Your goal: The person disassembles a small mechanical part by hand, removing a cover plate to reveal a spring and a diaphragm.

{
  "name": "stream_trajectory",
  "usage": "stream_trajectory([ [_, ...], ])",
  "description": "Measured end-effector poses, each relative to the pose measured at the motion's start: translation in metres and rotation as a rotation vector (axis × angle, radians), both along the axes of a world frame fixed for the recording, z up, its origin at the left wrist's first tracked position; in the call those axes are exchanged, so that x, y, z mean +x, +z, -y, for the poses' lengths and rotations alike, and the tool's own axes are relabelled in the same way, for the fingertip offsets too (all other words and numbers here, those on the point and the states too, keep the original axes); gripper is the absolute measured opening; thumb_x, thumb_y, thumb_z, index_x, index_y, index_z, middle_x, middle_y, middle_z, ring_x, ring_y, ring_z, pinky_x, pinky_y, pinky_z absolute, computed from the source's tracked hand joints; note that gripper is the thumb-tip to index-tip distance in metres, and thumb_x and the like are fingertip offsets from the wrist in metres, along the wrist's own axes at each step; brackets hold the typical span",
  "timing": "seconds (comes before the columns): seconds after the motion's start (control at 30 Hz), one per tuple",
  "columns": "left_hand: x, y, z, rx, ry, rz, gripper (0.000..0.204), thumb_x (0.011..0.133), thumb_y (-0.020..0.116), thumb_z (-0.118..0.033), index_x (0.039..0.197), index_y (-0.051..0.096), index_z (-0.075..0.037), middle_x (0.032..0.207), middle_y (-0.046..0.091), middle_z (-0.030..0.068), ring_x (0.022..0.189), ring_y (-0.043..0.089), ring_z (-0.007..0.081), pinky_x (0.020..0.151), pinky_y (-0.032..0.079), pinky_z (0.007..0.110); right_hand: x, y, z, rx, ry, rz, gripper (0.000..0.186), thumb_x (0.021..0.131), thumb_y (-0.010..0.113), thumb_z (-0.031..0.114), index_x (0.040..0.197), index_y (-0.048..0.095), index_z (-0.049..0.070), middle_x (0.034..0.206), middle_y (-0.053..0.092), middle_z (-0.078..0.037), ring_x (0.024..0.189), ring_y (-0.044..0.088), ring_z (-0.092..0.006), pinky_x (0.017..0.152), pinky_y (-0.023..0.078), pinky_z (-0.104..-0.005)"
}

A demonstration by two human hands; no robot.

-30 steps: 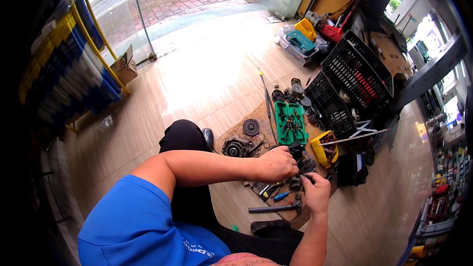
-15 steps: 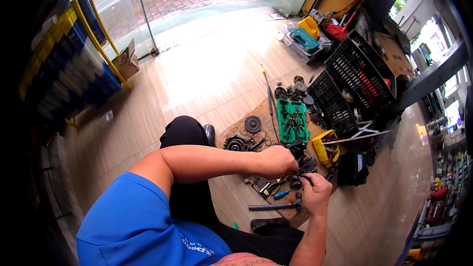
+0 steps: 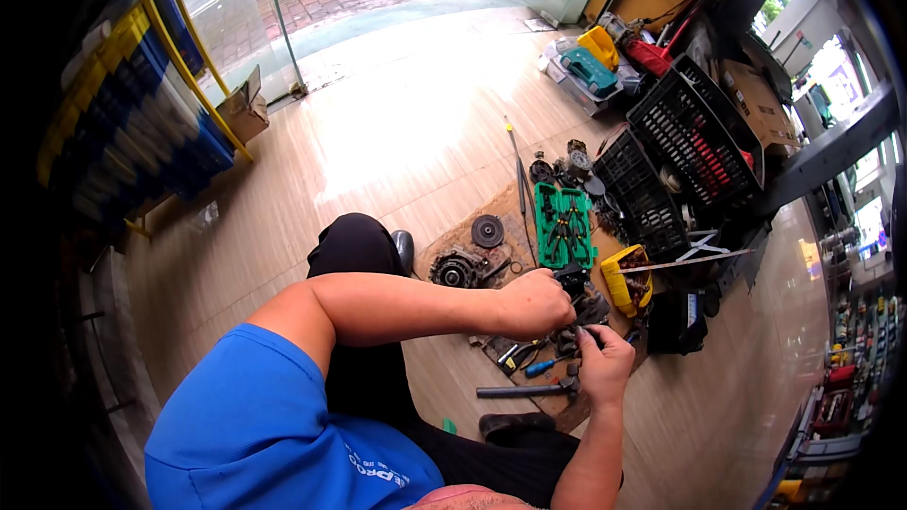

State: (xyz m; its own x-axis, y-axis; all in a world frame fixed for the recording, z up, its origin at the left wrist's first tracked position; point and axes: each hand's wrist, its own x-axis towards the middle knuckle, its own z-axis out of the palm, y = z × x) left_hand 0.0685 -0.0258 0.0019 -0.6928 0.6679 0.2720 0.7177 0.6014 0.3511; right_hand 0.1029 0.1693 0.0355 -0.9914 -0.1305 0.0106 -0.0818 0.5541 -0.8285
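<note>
My left hand (image 3: 537, 306) is closed in a fist beside a dark, greasy metal part (image 3: 593, 308) on the work mat; what it grips is hidden by the fingers. Just below, my right hand (image 3: 607, 359) pinches at a small dark piece at the edge of that part, too small to name. Toward me lie a blue-handled screwdriver (image 3: 540, 368), pliers (image 3: 518, 356) and a hammer (image 3: 524, 392). Beyond my hands an open green tool case (image 3: 564, 227) holds several pliers. A round dark gear-like disc (image 3: 487, 230) and a ring-shaped machine part (image 3: 455, 270) rest left of it.
A yellow container (image 3: 625, 281) of brownish parts stands right of the mat, with a black box (image 3: 676, 323) nearer me. Black crates (image 3: 694, 132) lean farther right. My shoe (image 3: 515, 423) sits at the mat's near edge. A blue-and-yellow rack (image 3: 132, 137) stands at far left.
My left hand has lifted slightly away from me. My right hand has shifted a little up with it, fingers still pinched together at the dark part.
</note>
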Motion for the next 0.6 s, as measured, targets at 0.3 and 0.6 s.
stream_trajectory([
  [0.3,-0.008,0.007,-0.001,0.111,0.115,0.427,0.025,0.075,0.065,-0.010,0.100,0.072,-0.011,0.086,0.069,0.0148,0.083,0.067,0.0343,0.072,0.053,0.043,-0.008,0.000,-0.002,0.190,0.081,-0.376,0.011,0.080,0.068,0.003,0.090,0.068,-0.001,0.084,0.068,-0.017,0.078,0.067,-0.0330,0.071,0.053,-0.0367],
  [0.6,-0.007,0.014,-0.003,0.194,0.197,0.545,0.020,0.086,0.066,-0.024,0.090,0.072,-0.005,0.081,0.067,0.0204,0.081,0.064,0.0401,0.074,0.051,0.048,-0.013,-0.007,-0.013,0.067,0.075,-0.260,0.015,0.080,0.070,0.002,0.094,0.067,0.000,0.081,0.065,-0.015,0.072,0.065,-0.0291,0.065,0.050,-0.0344],
])
